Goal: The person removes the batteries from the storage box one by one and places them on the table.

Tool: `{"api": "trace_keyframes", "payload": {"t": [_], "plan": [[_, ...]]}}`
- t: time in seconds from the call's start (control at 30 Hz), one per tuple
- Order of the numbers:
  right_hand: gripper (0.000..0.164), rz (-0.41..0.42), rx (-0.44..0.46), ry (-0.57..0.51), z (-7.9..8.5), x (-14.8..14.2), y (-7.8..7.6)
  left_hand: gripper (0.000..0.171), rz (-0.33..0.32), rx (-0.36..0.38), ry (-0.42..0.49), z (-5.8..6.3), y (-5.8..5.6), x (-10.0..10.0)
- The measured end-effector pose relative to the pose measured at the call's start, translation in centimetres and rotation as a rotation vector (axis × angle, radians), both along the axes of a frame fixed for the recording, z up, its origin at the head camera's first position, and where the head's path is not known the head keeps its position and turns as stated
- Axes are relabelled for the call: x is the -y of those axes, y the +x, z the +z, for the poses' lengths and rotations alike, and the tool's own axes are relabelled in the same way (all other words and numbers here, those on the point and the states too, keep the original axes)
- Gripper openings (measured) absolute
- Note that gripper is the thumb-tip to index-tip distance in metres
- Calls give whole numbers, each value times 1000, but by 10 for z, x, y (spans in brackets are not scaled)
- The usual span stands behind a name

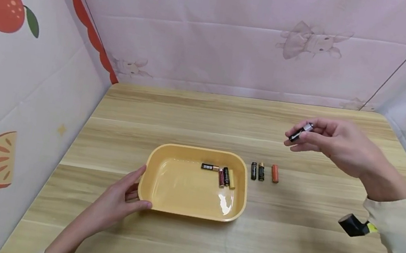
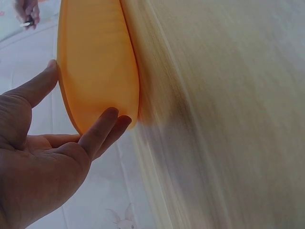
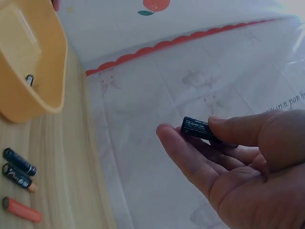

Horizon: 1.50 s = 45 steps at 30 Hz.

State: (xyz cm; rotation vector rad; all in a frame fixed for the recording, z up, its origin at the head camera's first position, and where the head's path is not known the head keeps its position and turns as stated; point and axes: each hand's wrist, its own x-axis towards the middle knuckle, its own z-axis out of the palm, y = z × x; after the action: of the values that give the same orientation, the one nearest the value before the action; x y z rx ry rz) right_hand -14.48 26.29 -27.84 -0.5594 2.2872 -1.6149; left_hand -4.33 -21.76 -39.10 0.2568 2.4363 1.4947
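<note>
My right hand (image 1: 336, 144) is raised above the table's right side, pinching a black battery (image 1: 300, 132) with a silvery end between thumb and fingers. Part of that battery (image 3: 196, 128) is hidden behind the thumb in the right wrist view. My left hand (image 1: 117, 201) holds the left end of a yellow plastic basin (image 1: 184, 212), thumb at the rim and fingers against the outer wall. Inside it, towards the right, lie several batteries, among them a black one (image 1: 209, 167) on its side and a yellow one (image 1: 232, 179).
Right of the basin, two dark batteries (image 1: 257, 171) and an orange battery (image 1: 275, 173) lie in a row on the wooden table (image 1: 189, 115). A black object (image 1: 353, 225) with a yellow-green part shows beside the right sleeve. Printed cloth walls (image 1: 229, 56) enclose the table.
</note>
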Motion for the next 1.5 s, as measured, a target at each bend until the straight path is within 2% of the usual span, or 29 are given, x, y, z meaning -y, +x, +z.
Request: {"api": "trace_keyframes", "payload": {"t": [0.23,0.47,0.6,0.83,1.0,1.5], "plan": [[23,8,54,-105,-34,-15,-8,98,10,17,-11,0,0,-1],[31,-100,124,-15,-59,-24,-9,97,14,17,-25,0,-1,0],[33,-116,193,20,-72,-25,-11,97,14,6,-38,1,-1,0],[22,-123,283,111,-97,-20,-10,96,16,5,-31,0,-1,1],[24,-143,281,170,-107,-15,-9,97,15,11,-12,-1,-2,2],[29,-239,202,401,-130,-2,-2,97,6,11,-4,0,-3,1]]}}
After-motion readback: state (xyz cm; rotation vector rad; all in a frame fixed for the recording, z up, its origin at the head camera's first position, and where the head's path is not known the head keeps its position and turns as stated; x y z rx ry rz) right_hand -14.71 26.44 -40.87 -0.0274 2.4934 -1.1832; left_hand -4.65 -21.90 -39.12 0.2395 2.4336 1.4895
